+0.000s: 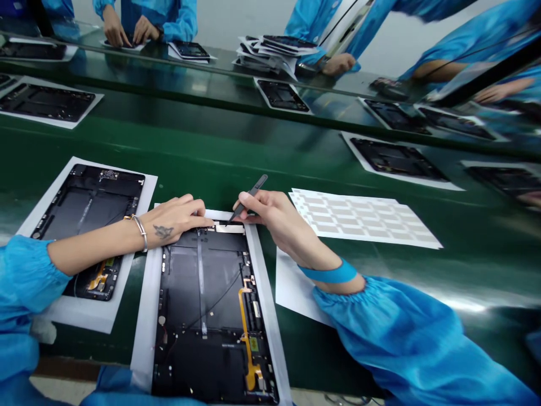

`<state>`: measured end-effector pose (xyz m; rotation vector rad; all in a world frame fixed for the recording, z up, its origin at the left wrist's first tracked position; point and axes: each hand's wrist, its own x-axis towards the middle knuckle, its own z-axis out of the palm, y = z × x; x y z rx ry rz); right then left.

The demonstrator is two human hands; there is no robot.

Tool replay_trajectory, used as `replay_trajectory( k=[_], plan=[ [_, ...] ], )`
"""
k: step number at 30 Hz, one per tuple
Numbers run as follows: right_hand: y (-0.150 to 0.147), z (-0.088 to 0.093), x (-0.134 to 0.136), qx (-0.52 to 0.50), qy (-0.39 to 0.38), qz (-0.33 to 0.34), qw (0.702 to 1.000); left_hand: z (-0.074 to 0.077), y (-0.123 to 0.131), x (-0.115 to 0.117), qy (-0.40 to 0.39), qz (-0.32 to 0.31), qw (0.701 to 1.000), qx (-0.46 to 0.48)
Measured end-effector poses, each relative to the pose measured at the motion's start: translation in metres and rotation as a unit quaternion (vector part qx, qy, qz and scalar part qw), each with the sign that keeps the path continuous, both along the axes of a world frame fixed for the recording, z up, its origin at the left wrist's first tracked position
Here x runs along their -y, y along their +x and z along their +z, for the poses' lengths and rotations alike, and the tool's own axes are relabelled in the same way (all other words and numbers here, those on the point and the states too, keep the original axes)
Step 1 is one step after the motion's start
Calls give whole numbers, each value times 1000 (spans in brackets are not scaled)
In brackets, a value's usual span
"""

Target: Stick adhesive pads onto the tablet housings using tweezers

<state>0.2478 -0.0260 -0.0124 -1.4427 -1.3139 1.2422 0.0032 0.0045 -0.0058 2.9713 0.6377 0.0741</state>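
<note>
An opened black tablet chassis lies on a white sheet in front of me, with an orange flex cable inside. My left hand rests on its top edge, fingers pressed flat on a pale strip. My right hand pinches dark tweezers, their tip touching that same strip. A white sheet of small sticker pieces lies just right of my right hand.
A second open chassis sits on a sheet to the left. More chassis ride the green conveyor belt behind. Other people in blue sleeves work across the belt, beside a stack of parts.
</note>
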Motion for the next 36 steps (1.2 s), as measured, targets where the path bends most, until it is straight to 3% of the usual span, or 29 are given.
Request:
replay_trajectory(
  k=[9, 14, 20, 26, 36],
  plan=[
    [1, -4, -1, 87, 66, 0, 994, 0, -3, -3, 25, -17, 1000, -4],
    [-3, -1, 12, 71, 135, -38, 988, -6, -5, -7, 26, -21, 999, -7],
    [-18, -4, 23, 113, 208, -7, 972, -6, -4, -7, 31, -18, 999, -5],
    [-17, -6, 22, 150, 215, 8, 965, 4, -4, -3, 26, -21, 999, -5],
    [-19, -3, 29, 150, 226, 13, 962, 3, -4, -4, 32, -27, 999, 2]
  ],
)
